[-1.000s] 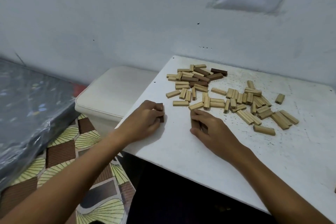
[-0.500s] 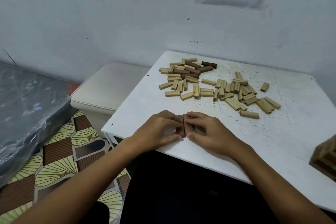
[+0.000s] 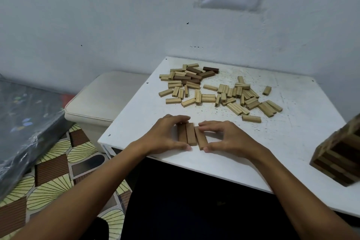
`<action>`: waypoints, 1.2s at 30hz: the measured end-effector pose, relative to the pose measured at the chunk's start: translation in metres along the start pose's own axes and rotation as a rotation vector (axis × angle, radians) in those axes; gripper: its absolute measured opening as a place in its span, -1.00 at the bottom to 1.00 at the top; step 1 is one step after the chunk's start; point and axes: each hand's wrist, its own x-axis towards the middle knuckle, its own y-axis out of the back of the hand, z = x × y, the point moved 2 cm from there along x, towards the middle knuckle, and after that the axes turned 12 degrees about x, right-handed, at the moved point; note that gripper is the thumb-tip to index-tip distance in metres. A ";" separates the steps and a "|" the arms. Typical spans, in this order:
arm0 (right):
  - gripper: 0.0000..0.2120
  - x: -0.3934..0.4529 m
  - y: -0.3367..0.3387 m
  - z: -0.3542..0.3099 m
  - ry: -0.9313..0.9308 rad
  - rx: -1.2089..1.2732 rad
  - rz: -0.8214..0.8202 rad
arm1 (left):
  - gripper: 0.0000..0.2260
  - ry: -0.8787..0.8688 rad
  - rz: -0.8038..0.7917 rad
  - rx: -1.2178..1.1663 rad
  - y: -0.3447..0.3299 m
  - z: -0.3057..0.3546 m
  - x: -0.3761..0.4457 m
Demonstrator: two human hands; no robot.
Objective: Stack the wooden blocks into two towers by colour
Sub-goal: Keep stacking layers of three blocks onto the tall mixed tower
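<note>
- a white table [image 3: 253, 152] seen from above and in front, with a person's two bare forearms reaching onto its near left part.
- three dark brown blocks [image 3: 190, 136] lie flat side by side near the table's front edge, long sides running away from the viewer; the left two touch each other, and the right one is angled slightly, with its near end drawn a little apart.
- the left hand [image 3: 165, 135] rests on the table at the left of the row, fingers curved over the far end of the leftmost blocks and thumb lying along the near end; it brackets the blocks between fingers and thumb.
- the right hand [image 3: 228, 138] mirrors it on the right side, fingertips on the far end of the rightmost block and thumb tip at its near end, pinching that block lengthwise; the palm is raised off the table.
- further back on the table lies a scattered pile of light blocks [image 3: 226, 95], mostly pale wood, lying flat at mixed angles.
- a few dark blocks [image 3: 196, 75] sit mixed into the far left of that pile.
- at the right edge of the view stands a blurred, partly cropped stacked tower [image 3: 339, 158] showing alternating light and dark layers.
- left of the table is a cream cushioned stool [image 3: 101, 99]; below it, a patterned floor [image 3: 48, 177] in brown and yellow.
</note>
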 end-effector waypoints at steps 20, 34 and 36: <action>-0.48 -0.006 -0.009 0.008 0.017 0.068 0.119 | -0.28 -0.018 -0.011 -0.046 -0.003 0.006 -0.006; -0.50 -0.009 -0.010 0.006 0.054 -0.006 0.101 | -0.29 -0.049 0.005 0.001 -0.004 0.007 -0.008; -0.53 -0.009 -0.007 0.003 0.067 -0.023 0.097 | -0.29 -0.046 0.032 0.028 -0.004 0.007 -0.010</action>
